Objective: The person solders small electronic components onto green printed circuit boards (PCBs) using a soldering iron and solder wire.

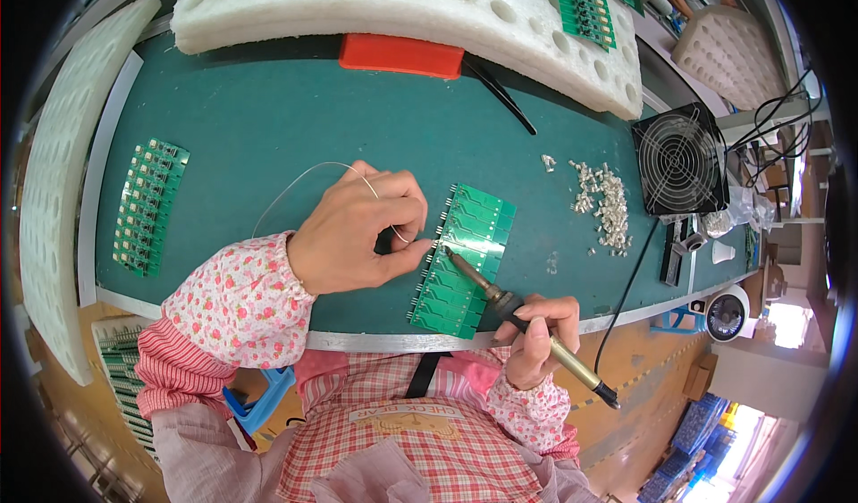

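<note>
A green circuit board panel (465,262) lies on a dark green worktop (295,118), close to the near edge in front of the person. The left hand (357,230) rests just left of the panel, its fingers (407,257) pinched closed on a thin solder wire (299,181) that loops away behind the hand, so the free end meets the panel's left edge. The right hand (534,338), at the panel's near right corner, has its fingers wrapped closed around a soldering iron (523,315), held like a pen and slanted so the tip lands at the same left edge, beside the wire. Right of the panel sits a scatter of small metal parts (606,203), and beyond them a black fan (679,159). Well left of the panel lies another green board strip (147,208). Behind the panel, white foam trays (402,7) cross the worktop.
</note>
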Demonstrator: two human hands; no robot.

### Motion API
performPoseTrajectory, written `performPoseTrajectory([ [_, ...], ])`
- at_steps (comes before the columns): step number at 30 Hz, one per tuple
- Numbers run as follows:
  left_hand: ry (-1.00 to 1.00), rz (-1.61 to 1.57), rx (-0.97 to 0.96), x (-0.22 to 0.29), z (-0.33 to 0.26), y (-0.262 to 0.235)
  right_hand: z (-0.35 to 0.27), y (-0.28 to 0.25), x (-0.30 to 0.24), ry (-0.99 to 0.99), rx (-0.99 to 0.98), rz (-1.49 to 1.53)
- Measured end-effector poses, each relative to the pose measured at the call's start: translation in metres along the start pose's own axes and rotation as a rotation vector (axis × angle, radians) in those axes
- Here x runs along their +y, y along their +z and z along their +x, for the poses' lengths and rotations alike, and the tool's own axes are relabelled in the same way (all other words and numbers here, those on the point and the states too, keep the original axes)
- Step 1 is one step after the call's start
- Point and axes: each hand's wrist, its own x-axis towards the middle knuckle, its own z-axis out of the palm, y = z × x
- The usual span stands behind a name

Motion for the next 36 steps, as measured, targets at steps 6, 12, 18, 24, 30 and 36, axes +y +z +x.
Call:
performPoseTrajectory([
  [6, -0.008, 0.008, -0.005, -0.0001, 0.0000, -0.0003, 0.0005, -0.0012, -0.0008, 0.071, 0.009, 0.033],
  [12, -0.004, 0.041, -0.021, 0.0007, 0.0012, -0.0001, 0.0010, -0.0018, -0.0023, 0.075, -0.030, -0.016],
  [18, 0.015, 0.046, -0.030, 0.0006, 0.0010, 0.0004, 0.0006, -0.0013, -0.0003, 0.054, -0.039, -0.003],
  [24, 0.026, 0.053, -0.008, -0.0002, 0.0007, 0.0024, 0.0005, -0.0013, -0.0019, 0.063, -0.042, -0.016],
  [30, 0.027, 0.057, -0.008, -0.0001, 0.0005, 0.0024, 0.0000, -0.0012, -0.0036, 0.095, -0.045, -0.018],
  [36, 0.005, 0.006, -0.047, 0.0008, -0.0010, -0.0042, -0.0020, -0.0001, -0.0051, 0.109, 0.014, -0.010],
])
